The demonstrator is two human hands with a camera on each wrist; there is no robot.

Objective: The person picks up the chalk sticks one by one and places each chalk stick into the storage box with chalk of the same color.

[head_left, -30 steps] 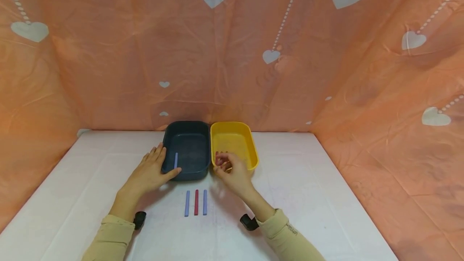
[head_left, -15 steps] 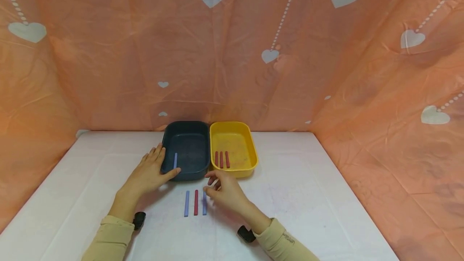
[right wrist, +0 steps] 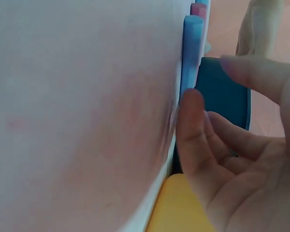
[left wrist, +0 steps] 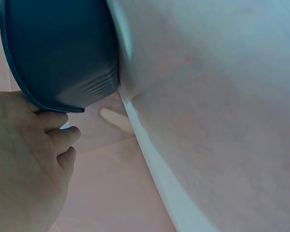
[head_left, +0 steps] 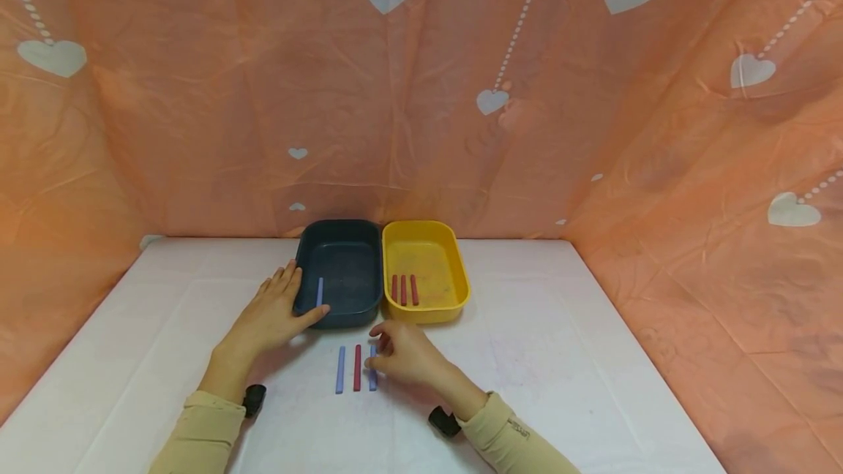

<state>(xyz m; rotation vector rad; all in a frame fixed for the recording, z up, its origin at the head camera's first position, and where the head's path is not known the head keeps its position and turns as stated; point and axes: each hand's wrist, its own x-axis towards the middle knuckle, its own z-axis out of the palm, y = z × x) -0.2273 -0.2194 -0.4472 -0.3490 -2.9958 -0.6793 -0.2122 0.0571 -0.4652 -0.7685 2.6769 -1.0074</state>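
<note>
My left hand point(head_left: 273, 313) rests against the left side of a dark blue tray point(head_left: 349, 319), thumb across its front rim. In the left wrist view, fingers point(left wrist: 65, 137) touch the tray's outer wall below the rim. My right hand point(head_left: 405, 350) is at the rightmost blue chalk stick point(head_left: 373, 379) on the table, thumb and forefinger apart. In the right wrist view, a fingertip lies at the end of this blue chalk stick point(right wrist: 192, 53); I cannot tell whether it touches. To its left lie a red chalk stick point(head_left: 357, 368) and another blue one point(head_left: 340, 370).
A yellow tray point(head_left: 461, 276) stands against the dark blue tray's right side, with three red chalk sticks point(head_left: 404, 290) inside. One blue chalk stick point(head_left: 320, 291) lies in the dark blue tray. An orange curtain with hearts point(head_left: 428, 130) surrounds the white table point(head_left: 560, 357).
My right hand has moved from above the yellow tray toward me and left, down to the rightmost blue chalk stick, uncovering the red ones. My left hand has stayed in place.
</note>
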